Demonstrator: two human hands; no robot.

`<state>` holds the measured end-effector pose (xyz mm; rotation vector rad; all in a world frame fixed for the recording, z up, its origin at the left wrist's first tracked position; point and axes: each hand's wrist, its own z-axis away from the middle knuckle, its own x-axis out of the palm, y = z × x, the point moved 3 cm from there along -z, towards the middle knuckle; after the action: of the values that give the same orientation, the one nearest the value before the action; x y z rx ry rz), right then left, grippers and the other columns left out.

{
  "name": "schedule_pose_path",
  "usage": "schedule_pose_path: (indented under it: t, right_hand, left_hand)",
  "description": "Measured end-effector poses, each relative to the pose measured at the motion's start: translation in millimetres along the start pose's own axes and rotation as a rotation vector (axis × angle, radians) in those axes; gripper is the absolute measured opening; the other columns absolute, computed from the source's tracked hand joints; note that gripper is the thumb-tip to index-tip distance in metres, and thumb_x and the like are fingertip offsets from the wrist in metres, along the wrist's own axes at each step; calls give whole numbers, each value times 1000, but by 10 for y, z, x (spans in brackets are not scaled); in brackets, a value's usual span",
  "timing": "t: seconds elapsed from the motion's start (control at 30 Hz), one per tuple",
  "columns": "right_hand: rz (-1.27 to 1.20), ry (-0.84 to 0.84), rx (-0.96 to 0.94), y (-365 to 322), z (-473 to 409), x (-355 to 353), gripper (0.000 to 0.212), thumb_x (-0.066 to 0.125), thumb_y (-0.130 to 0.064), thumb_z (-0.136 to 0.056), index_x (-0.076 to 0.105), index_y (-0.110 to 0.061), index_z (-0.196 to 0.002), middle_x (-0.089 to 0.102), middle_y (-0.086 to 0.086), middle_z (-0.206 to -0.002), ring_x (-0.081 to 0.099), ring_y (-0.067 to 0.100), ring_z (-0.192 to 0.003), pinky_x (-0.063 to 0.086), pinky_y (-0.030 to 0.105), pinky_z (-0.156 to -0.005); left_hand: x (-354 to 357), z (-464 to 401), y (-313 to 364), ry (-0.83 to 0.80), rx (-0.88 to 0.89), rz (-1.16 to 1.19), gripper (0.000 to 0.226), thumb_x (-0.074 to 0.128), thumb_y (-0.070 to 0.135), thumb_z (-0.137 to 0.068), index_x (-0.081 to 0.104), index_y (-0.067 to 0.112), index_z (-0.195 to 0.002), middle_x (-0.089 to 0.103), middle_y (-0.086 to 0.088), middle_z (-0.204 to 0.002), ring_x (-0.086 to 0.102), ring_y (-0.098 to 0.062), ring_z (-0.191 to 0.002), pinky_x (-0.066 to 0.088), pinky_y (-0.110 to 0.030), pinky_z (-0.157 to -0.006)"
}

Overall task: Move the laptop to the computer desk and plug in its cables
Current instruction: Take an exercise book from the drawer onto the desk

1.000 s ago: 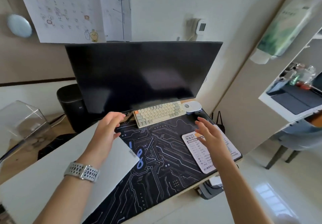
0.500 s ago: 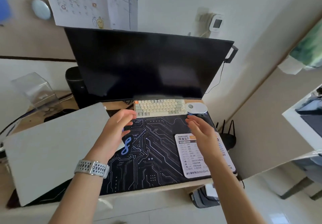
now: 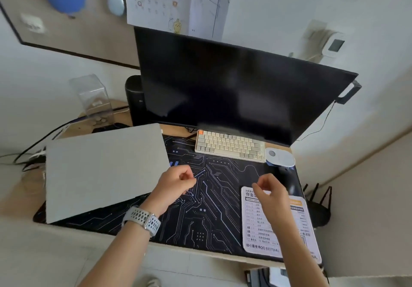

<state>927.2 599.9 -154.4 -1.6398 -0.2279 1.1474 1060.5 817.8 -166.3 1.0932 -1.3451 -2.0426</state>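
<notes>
My laptop (image 3: 104, 170): plain pale grey lid. Desk mat (image 3: 207, 199): black, printed with white and blue circuit lines. Keyboard (image 3: 229, 147): cream and grey keys, one orange key at its corner. Monitor (image 3: 236, 90): black. My watch strap (image 3: 142, 218): light grey with dark perforations. Card (image 3: 281, 226): white with orange patches and dark print.

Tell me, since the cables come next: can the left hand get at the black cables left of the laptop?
Probably yes. The left hand is empty, and the cables lie exposed past the closed laptop; it would have to cross over it.
</notes>
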Motion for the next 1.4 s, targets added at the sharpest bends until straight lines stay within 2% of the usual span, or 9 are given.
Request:
schedule_pose_path:
  t: [0.2,0.33,0.43,0.53,0.6,0.7,0.9,1.17,1.4]
  right_hand:
    - [7,-179,-157,-146,-334,68,16,62,-8,-85,53,-15,-73,57,-1,-67,48,10,-61,40,24,-60]
    - [53,-320,-269,-230,-398,219,13,63,-11,-86,56,-18,-78,60,-1,-72,52,11,-65,43,23,-62]
    - [39,-475,-331,-279,-299,490,14,63,-12,-87,61,-22,-96,66,-7,-89,61,8,-83,47,21,-77]
    - [114,-636,-444,-346,-121,912,40,67,-16,-86,54,-22,-123,57,-11,-118,53,7,-107,43,23,-91]
    - [161,-721,-545,-412,45,1200,49,68,-18,-84,49,-22,-129,50,-6,-130,47,12,-118,41,33,-102]
    - [213,-863,-630,-487,321,1614,56,69,-18,-84,45,-20,-134,45,3,-139,42,18,-126,30,27,-104]
    - [326,-1073,-675,-483,826,2332,64,66,-23,-86,36,-20,-142,36,4,-149,32,19,-136,27,34,-113]
    - [380,-1155,-628,-511,1239,3149,61,63,-20,-86,37,-20,-141,41,2,-142,39,20,-129,32,28,-102]
    - [514,-1203,-578,-389,1603,3931,66,57,-24,-91,24,-16,-147,27,2,-154,27,20,-140,30,36,-111]
  left_hand:
    - [-36,295,3,262,-71,31,17,62,14,-86,59,13,-70,59,2,-55,53,-9,-49,46,-25,-58]
    - [31,626,-221,434,-234,154,25,56,27,-92,60,8,-76,64,-5,-61,58,-15,-55,53,-40,-69]
    - [53,936,-465,525,-358,138,24,54,40,-92,58,16,-93,67,-5,-83,63,-16,-74,51,-38,-78]
    - [0,1211,-729,576,-442,122,34,57,44,-89,50,21,-112,54,-4,-112,54,-17,-99,43,-31,-83]
    - [-72,1412,-925,631,-514,100,37,56,47,-89,51,23,-116,49,-3,-122,50,-19,-110,42,-35,-94]
    - [-169,1688,-1182,677,-619,77,35,53,50,-89,58,25,-112,52,-3,-126,46,-24,-120,37,-46,-105]
    - [-445,1938,-1683,629,-762,-12,41,48,44,-95,54,19,-127,41,-10,-142,30,-28,-133,18,-34,-110]
    - [-889,1651,-2433,319,-769,-311,58,40,46,-96,35,16,-146,19,-11,-158,12,-23,-146,7,-34,-116]
    - [-1106,1380,-2984,107,-758,-398,68,43,45,-95,16,18,-151,-1,1,-161,-5,-25,-146,20,-51,-115]
